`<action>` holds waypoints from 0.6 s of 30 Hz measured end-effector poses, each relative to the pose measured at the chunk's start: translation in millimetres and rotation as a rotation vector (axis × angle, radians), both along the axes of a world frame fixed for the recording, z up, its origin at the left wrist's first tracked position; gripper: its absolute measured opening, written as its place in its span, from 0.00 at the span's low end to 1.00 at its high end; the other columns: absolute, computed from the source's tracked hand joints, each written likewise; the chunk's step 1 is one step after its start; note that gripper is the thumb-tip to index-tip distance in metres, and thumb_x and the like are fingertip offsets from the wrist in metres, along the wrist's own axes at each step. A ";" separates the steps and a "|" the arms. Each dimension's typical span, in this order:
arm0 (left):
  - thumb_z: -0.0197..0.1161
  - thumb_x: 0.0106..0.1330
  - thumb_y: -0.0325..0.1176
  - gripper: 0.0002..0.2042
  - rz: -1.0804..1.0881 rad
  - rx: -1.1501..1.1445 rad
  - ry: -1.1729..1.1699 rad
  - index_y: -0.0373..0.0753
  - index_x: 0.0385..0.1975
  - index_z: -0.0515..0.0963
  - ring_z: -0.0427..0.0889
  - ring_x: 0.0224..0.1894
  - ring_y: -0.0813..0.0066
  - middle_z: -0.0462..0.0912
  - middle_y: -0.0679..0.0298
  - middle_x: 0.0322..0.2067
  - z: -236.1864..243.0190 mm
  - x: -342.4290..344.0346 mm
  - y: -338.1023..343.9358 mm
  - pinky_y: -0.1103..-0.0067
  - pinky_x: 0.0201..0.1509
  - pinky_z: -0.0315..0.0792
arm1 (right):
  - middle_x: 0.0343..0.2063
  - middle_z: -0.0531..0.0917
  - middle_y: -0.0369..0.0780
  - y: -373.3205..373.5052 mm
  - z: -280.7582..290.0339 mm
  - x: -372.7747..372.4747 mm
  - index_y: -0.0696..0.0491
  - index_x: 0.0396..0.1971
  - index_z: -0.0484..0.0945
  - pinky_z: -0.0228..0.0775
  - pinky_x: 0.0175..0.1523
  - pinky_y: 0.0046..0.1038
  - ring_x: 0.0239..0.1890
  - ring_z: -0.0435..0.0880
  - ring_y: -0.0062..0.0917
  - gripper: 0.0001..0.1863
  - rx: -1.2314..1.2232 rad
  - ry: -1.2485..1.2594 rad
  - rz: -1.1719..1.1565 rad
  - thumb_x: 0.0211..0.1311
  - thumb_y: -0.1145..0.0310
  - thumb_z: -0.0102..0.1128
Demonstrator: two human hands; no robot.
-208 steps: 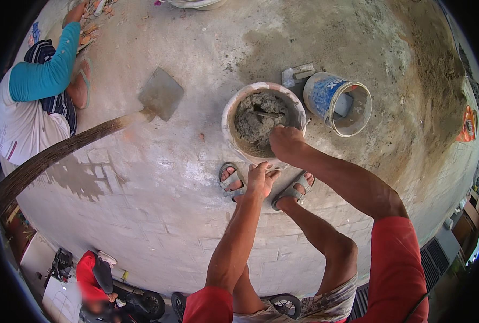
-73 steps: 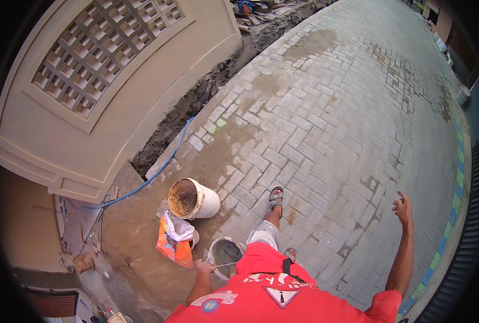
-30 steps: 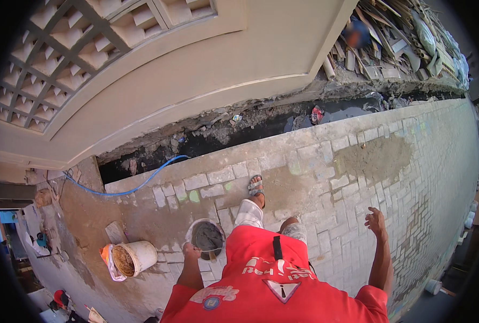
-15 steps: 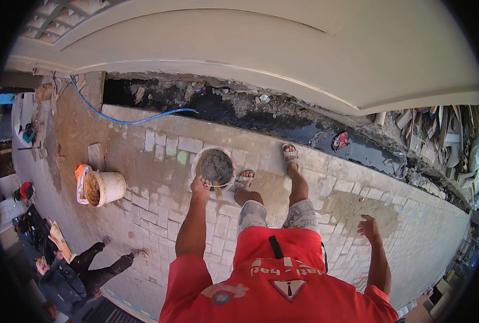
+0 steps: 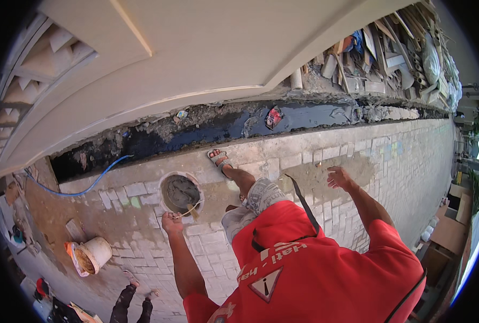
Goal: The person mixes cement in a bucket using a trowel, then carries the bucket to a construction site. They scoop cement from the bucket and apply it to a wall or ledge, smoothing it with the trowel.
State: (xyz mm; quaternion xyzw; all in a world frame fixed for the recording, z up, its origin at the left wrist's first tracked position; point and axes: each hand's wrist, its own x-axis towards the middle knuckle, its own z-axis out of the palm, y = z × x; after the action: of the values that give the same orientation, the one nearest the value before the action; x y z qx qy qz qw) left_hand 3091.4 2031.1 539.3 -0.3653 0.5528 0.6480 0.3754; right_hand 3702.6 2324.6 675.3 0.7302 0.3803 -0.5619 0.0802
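My left hand [image 5: 172,221] is closed on the thin handle of a white bucket [image 5: 165,180], which holds wet grey mortar [image 5: 181,189] with a wooden tool handle sticking out at its lower right. My right hand [image 5: 340,177] hangs in the air over a sandy patch of paving, fingers loosely apart and empty. My sandaled foot [image 5: 218,160] is at the concrete edge [image 5: 290,145] of an open drain [image 5: 306,124] with dark water and a piece of red litter in it.
A pale wall [image 5: 175,48] borders the drain, with piled wood scraps [image 5: 384,54] at right. A blue hose [image 5: 83,191] runs into the drain's left end. Another bucket [image 5: 98,248] and an orange sack stand at lower left, near another person's legs [image 5: 132,293]. The brick paving [image 5: 406,156] runs rightward.
Over the last seconds I have carried the mortar bucket to the drain and turned toward it. Since half a second ago my body has turned slightly and my right hand has risen.
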 end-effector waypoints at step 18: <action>0.42 0.62 0.33 0.12 -0.182 -0.306 -0.048 0.45 0.15 0.58 0.58 0.16 0.71 0.58 0.70 0.11 14.0 224.2 -117.5 0.66 0.32 0.61 | 0.30 0.81 0.47 -275.1 8.5 348.0 0.58 0.58 0.66 0.76 0.26 0.31 0.24 0.83 0.31 0.24 0.064 0.030 -0.441 0.61 0.68 0.52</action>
State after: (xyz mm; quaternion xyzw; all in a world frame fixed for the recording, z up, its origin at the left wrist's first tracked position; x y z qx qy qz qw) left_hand 3315.6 1913.6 553.3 -0.3818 0.6666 0.5110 0.3856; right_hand 4050.7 2049.4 683.7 0.7896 0.2300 -0.5642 -0.0733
